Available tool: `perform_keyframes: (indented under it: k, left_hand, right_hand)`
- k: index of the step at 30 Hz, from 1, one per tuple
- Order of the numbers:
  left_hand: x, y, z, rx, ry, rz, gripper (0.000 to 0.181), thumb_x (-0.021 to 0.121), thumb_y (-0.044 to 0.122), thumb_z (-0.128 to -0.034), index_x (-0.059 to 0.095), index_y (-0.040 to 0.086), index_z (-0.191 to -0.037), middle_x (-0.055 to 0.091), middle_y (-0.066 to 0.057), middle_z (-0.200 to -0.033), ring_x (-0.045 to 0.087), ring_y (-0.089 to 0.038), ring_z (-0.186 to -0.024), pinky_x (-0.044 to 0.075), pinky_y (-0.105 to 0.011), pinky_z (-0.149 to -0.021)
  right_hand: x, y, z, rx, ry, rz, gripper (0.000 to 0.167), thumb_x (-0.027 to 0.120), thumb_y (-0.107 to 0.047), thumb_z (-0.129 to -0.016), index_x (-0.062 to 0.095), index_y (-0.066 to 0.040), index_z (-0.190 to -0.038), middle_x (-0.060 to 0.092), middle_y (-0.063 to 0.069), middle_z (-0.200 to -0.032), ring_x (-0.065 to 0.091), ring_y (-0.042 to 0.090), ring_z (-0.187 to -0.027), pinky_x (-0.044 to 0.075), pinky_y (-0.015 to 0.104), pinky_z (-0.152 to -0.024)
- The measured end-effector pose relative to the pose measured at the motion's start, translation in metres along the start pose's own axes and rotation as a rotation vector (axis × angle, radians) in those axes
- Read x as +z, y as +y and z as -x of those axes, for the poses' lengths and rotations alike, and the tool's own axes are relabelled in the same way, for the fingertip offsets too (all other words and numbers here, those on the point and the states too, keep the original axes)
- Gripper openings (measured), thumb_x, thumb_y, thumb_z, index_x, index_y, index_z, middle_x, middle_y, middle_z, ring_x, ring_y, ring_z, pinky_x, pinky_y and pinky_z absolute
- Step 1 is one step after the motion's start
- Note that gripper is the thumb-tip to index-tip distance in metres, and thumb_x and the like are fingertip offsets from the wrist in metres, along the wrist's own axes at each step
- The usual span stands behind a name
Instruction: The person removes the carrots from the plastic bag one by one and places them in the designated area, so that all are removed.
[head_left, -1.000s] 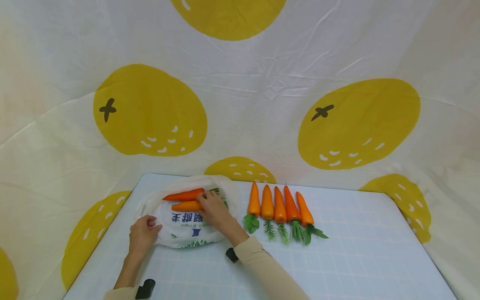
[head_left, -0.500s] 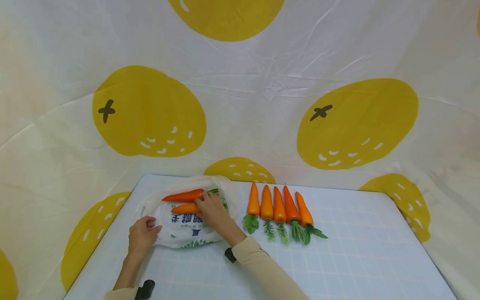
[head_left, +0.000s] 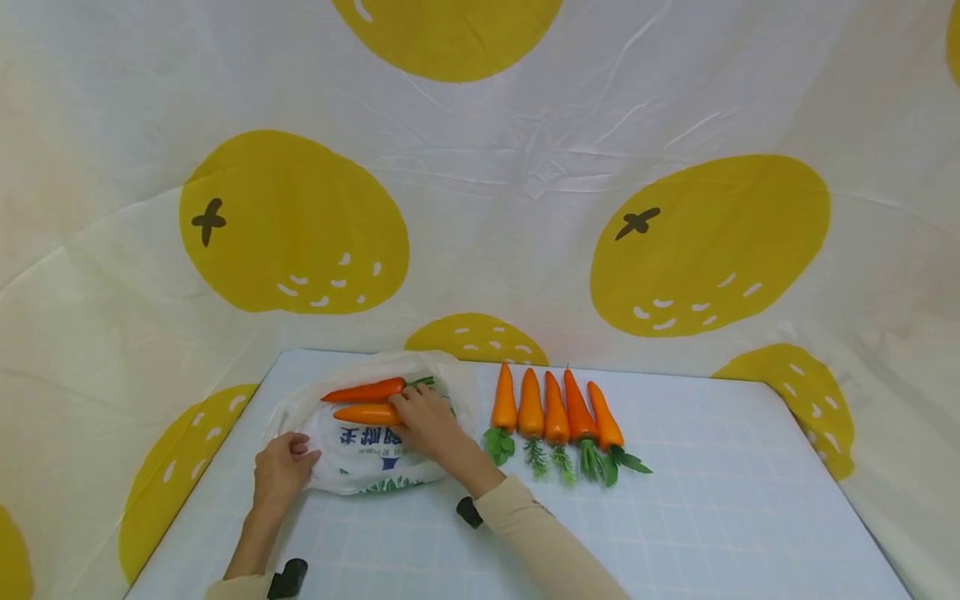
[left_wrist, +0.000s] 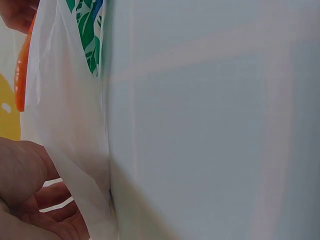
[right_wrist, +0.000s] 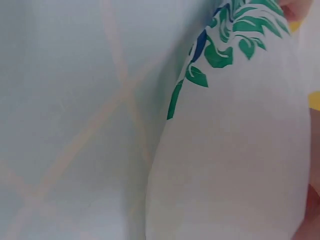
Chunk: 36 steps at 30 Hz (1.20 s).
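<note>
A white plastic bag (head_left: 352, 477) with blue and green print lies at the table's left. On it, side by side with tips leftward, are a red-orange carrot (head_left: 363, 392) and an orange carrot (head_left: 365, 415). My right hand (head_left: 429, 423) grips the orange carrot's thick end, its fingertips close to the other carrot's top. My left hand (head_left: 282, 472) pinches the bag's left edge. In the left wrist view, the bag's film (left_wrist: 65, 115) partly covers the fingers of the left hand (left_wrist: 30, 190). The bag (right_wrist: 230, 150) hides most of the right hand in the right wrist view.
Several orange carrots (head_left: 556, 417) with green tops lie in a row right of the bag, tips toward the back. The pale blue checked table (head_left: 675, 517) meets a white curtain (head_left: 495, 233) with yellow fruit prints at its back edge.
The orange carrot on the bag has shifted slightly left with my right hand on it. My left hand keeps its hold on the bag's edge. The head view has moved slightly.
</note>
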<state>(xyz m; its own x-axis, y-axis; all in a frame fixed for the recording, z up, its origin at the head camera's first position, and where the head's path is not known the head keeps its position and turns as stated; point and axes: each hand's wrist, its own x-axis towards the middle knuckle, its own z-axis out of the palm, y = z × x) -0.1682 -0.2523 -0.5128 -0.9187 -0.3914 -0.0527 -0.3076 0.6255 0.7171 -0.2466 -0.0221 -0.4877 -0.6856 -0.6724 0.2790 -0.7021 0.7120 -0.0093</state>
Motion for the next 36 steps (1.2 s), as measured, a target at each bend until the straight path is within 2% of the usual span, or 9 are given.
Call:
perform_keyframes:
  k: [7, 13, 18, 23, 28, 36]
  left_hand:
    - [-0.001, 0.003, 0.001, -0.005, 0.001, -0.004, 0.03, 0.068, 0.002, -0.0949, 0.06, -0.015, -0.119, 0.063, -0.031, -0.104, 0.06, -0.04, -0.092, 0.057, -0.048, -0.082]
    - [-0.001, 0.002, 0.0, -0.013, 0.001, -0.001, 0.031, 0.068, 0.001, -0.0949, 0.059, -0.015, -0.119, 0.063, -0.031, -0.104, 0.061, -0.04, -0.092, 0.057, -0.049, -0.083]
    - [-0.001, 0.001, 0.0, -0.002, 0.001, 0.002, 0.031, 0.068, 0.001, -0.0948, 0.06, -0.015, -0.119, 0.063, -0.031, -0.103, 0.061, -0.04, -0.091, 0.057, -0.05, -0.083]
    - [0.0, 0.002, 0.0, -0.019, -0.003, 0.006, 0.031, 0.068, 0.001, -0.0952, 0.059, -0.015, -0.121, 0.063, -0.031, -0.105, 0.06, -0.04, -0.092, 0.057, -0.05, -0.085]
    - [0.0, 0.001, -0.002, -0.033, -0.009, 0.004, 0.032, 0.068, 0.001, -0.0953, 0.059, -0.015, -0.121, 0.063, -0.031, -0.105, 0.06, -0.04, -0.092, 0.058, -0.049, -0.086]
    - [0.001, 0.001, -0.002, -0.041, -0.014, 0.009, 0.032, 0.068, 0.001, -0.0955, 0.058, -0.015, -0.122, 0.063, -0.032, -0.106, 0.06, -0.04, -0.092, 0.058, -0.049, -0.086]
  right_hand:
    - [-0.014, 0.005, 0.008, 0.007, 0.08, -0.122, 0.043, 0.076, -0.033, -0.094, 0.065, -0.011, -0.129, 0.067, 0.003, -0.114, 0.06, 0.017, -0.099, 0.051, 0.022, -0.087]
    - [-0.02, 0.009, 0.014, 0.084, 0.122, -0.329, 0.049, 0.079, -0.03, -0.092, 0.064, -0.008, -0.133, 0.067, 0.007, -0.126, 0.063, 0.019, -0.109, 0.053, 0.027, -0.095]
    - [-0.025, 0.015, 0.018, 0.124, 0.158, -0.455, 0.049, 0.079, -0.029, -0.093, 0.063, -0.006, -0.133, 0.067, 0.007, -0.127, 0.064, 0.018, -0.107, 0.053, 0.025, -0.094]
    - [-0.031, 0.022, 0.021, 0.161, 0.204, -0.655, 0.044, 0.078, -0.025, -0.093, 0.063, -0.005, -0.13, 0.068, 0.007, -0.12, 0.064, 0.017, -0.1, 0.057, 0.027, -0.089]
    - [-0.035, 0.03, 0.023, 0.21, 0.243, -0.88, 0.044, 0.078, -0.024, -0.093, 0.063, -0.004, -0.13, 0.068, 0.008, -0.118, 0.066, 0.02, -0.104, 0.059, 0.035, -0.089]
    - [-0.037, 0.041, 0.029, 0.347, 0.333, -1.1, 0.044, 0.08, -0.021, -0.091, 0.064, -0.003, -0.129, 0.07, 0.011, -0.117, 0.067, 0.026, -0.108, 0.059, 0.029, -0.087]
